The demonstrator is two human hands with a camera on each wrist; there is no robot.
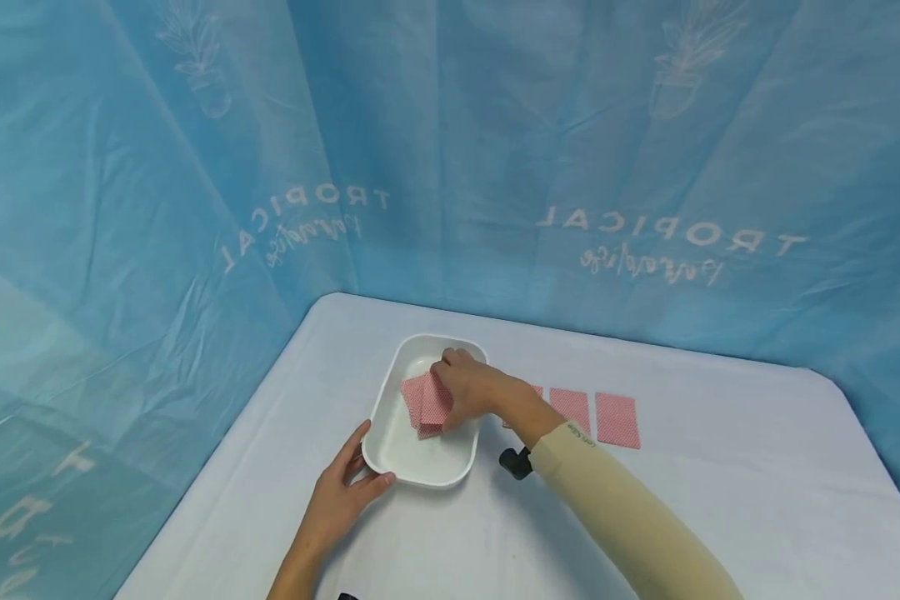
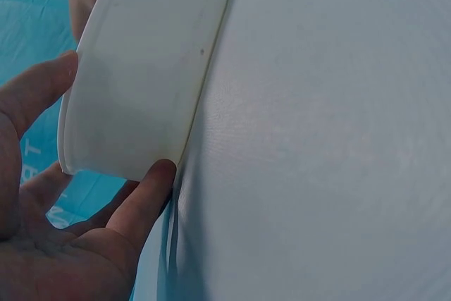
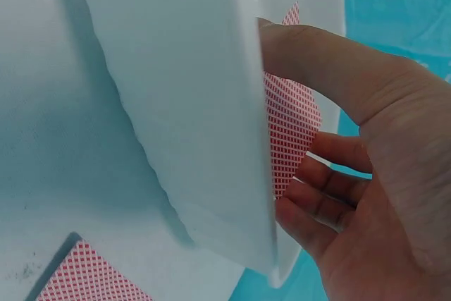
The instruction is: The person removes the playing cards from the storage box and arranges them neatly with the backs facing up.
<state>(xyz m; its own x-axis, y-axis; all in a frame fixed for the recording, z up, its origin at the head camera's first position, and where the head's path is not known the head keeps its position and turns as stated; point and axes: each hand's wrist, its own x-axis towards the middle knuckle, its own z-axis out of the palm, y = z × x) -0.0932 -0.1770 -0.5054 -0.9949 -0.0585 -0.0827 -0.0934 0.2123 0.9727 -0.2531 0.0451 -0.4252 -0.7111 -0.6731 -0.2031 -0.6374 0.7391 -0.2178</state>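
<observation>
A white rectangular plastic tub point(image 1: 414, 463) stands on the table with a few red-and-white checked cards point(image 1: 412, 398) overlapping inside. My left hand point(image 1: 335, 502) grips its near left corner. In the left wrist view the thumb and fingers spread around the tub's outer wall point(image 2: 144, 68). Reaching over the right rim, my right hand point(image 1: 467, 387) holds a checked card point(image 1: 435, 405) by its edges, thumb on the near side and fingertips on the far side. The right wrist view shows that card point(image 3: 290, 128) partly hidden behind the tub wall point(image 3: 176, 103).
Three more checked cards lie in a row right of the tub: a right card point(image 1: 618, 420), a middle card point(image 1: 570, 405) and one mostly behind my right forearm. A white cloth point(image 1: 735, 467) covers the table. Blue printed curtains point(image 1: 495, 150) hang behind and at the left.
</observation>
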